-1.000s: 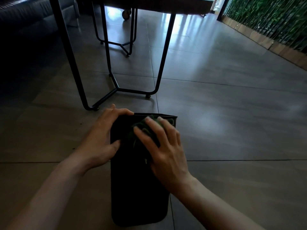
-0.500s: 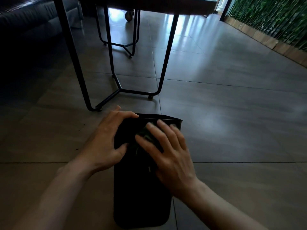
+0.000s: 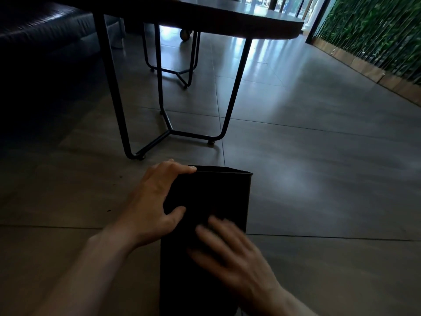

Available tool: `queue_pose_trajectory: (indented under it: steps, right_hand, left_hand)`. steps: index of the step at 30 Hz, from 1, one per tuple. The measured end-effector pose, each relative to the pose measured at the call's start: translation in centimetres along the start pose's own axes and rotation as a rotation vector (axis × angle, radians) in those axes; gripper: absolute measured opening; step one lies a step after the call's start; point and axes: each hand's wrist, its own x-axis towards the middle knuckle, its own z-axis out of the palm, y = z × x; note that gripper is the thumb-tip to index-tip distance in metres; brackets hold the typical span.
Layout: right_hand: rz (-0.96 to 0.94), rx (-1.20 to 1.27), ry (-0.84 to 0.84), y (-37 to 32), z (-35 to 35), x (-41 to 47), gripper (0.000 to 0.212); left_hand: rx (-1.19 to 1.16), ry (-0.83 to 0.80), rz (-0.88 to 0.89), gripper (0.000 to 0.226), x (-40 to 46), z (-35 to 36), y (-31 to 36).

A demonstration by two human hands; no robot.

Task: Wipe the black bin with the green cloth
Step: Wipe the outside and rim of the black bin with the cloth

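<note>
The black bin point(image 3: 219, 192) lies on its side on the tiled floor, its open rim pointing away from me. My left hand point(image 3: 153, 201) grips the bin's left edge near the rim, thumb on the upper face. My right hand point(image 3: 230, 256) presses flat on the upper face about halfway along the bin and is blurred by motion. The green cloth is hidden under that hand and does not show in this frame.
A dark table point(image 3: 227, 21) on thin black metal legs point(image 3: 235, 92) stands just beyond the bin's rim. A dark sofa point(image 3: 45, 30) fills the far left. A green plant wall point(image 3: 376, 30) with a wooden base runs along the right.
My right hand has slid from near the bin's rim back towards me along the upper face, and the cloth no longer shows under its fingers. My left hand keeps its hold.
</note>
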Motion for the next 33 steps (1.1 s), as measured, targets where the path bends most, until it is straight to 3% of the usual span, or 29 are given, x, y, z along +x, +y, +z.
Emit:
queue_pose_trajectory:
  steps: [3, 6, 8, 11, 14, 16, 18, 20, 22, 24, 26, 28, 31, 33]
  right_hand:
    - [0.335, 0.097, 0.081, 2.0, -1.5, 4.6, 0.051]
    - [0.401, 0.111, 0.099, 1.8, -1.5, 6.3, 0.054]
    - [0.296, 0.09, 0.105, 0.4, -0.5, 4.6, 0.05]
    - [-0.019, -0.01, 0.044, -2.6, 1.6, -0.7, 0.032]
    - [-0.288, -0.252, -0.179, -4.5, 2.2, -5.1, 0.041]
    - [-0.335, -0.298, -0.211, -4.2, 1.9, -5.6, 0.043]
    - [-0.228, -0.145, -0.128, -2.8, 1.1, -3.7, 0.036]
    - [0.017, 0.048, -0.001, -1.1, -0.1, -0.5, 0.034]
    - [0.256, 0.112, 0.085, 0.2, -1.4, 2.7, 0.038]
    - [0.348, 0.103, 0.124, 0.7, -1.6, 4.3, 0.039]
    - [0.29, 0.093, 0.138, -0.2, -0.8, 3.7, 0.038]
    - [0.115, 0.075, 0.102, -2.0, 0.5, 1.4, 0.033]
    - [-0.204, -0.103, -0.114, -4.3, 1.4, -2.8, 0.034]
    - [-0.277, -0.163, -0.202, -4.4, 1.4, -4.1, 0.039]
  left_hand:
    - [-0.001, 0.016, 0.0, 0.07, 0.2, -0.1, -0.2]
    - [-0.021, 0.031, -0.016, 0.07, 0.0, 0.1, -0.3]
    - [-0.026, 0.031, -0.021, 0.068, -0.1, 0.3, -0.5]
    - [-0.033, 0.024, -0.027, 0.065, -0.1, 0.4, -0.7]
    - [-0.052, 0.015, -0.043, 0.068, -0.2, 0.6, -0.6]
    - [-0.07, 0.008, -0.04, 0.069, -0.1, 0.7, -0.5]
    - [-0.075, 0.017, -0.038, 0.069, 0.0, 0.8, -0.6]
    - [-0.078, 0.025, -0.029, 0.068, 0.2, 0.8, -0.7]
    - [-0.09, 0.031, -0.025, 0.065, 0.3, 0.8, -0.6]
    - [-0.104, 0.037, -0.028, 0.064, 0.3, 0.8, -0.6]
    - [-0.107, 0.037, -0.027, 0.064, 0.4, 0.8, -0.7]
    - [-0.098, 0.032, -0.033, 0.064, 0.4, 0.8, -0.8]
    - [-0.106, 0.021, -0.05, 0.067, 0.2, 0.9, -0.7]
    - [-0.119, 0.017, -0.05, 0.068, 0.1, 1.0, -0.7]
